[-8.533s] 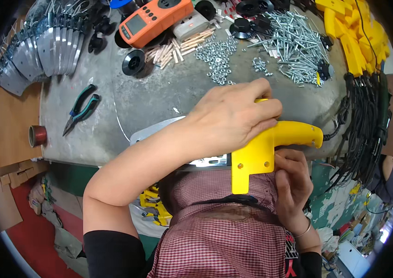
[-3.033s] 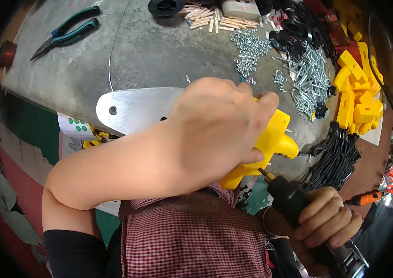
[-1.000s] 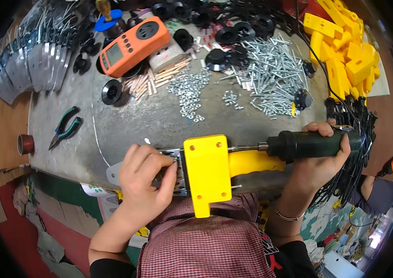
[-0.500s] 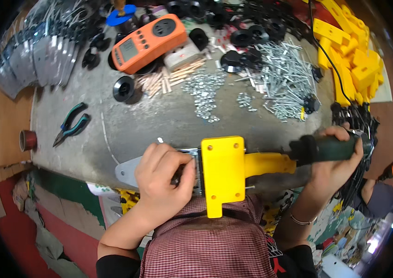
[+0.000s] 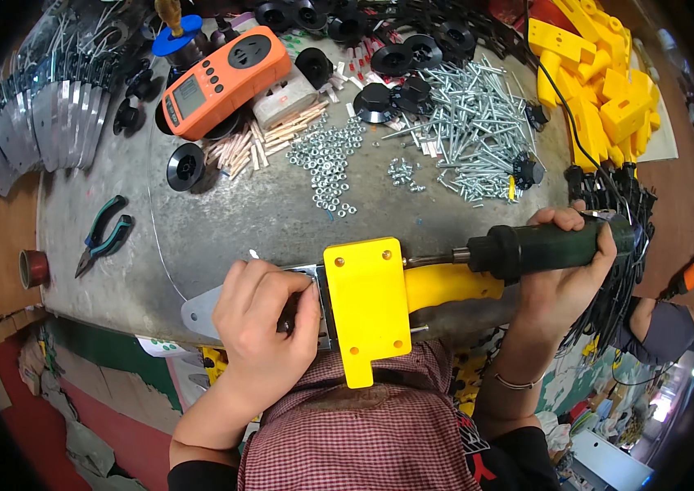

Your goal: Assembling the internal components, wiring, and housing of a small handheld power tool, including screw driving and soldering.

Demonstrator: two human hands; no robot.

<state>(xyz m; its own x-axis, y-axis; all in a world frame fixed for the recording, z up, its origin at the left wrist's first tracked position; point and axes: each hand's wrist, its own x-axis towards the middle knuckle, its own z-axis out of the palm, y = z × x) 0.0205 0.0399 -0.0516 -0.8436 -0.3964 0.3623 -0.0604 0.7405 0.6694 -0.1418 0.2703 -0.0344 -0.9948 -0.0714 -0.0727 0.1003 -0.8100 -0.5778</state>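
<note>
My left hand (image 5: 261, 323) is closed around the metal end of a yellow-handled tool, with a grey flat blade (image 5: 202, 313) sticking out to its left. The yellow plastic housing (image 5: 366, 303) has holes at its corners, and its yellow handle (image 5: 453, 286) extends right. My right hand (image 5: 572, 266) grips a dark green electric screwdriver (image 5: 556, 248), lying level above the handle. Its bit (image 5: 437, 259) points left and reaches the housing's upper right side. A screw (image 5: 420, 329) pokes out of the housing's lower right side. What my left fingertips pinch is hidden.
Loose nuts (image 5: 330, 159) and a pile of long screws (image 5: 486, 131) lie beyond on the grey bench (image 5: 224, 233). Pliers (image 5: 103, 233) rest at left, near grey blades (image 5: 52, 123). An orange meter (image 5: 224, 82) and yellow housings (image 5: 609, 90) stand farther back. Another person's arm (image 5: 650, 323) shows at right.
The screwdriver has shifted left and up slightly, and its bit now shows against the housing. The view has moved a little; my left hand keeps its hold.
</note>
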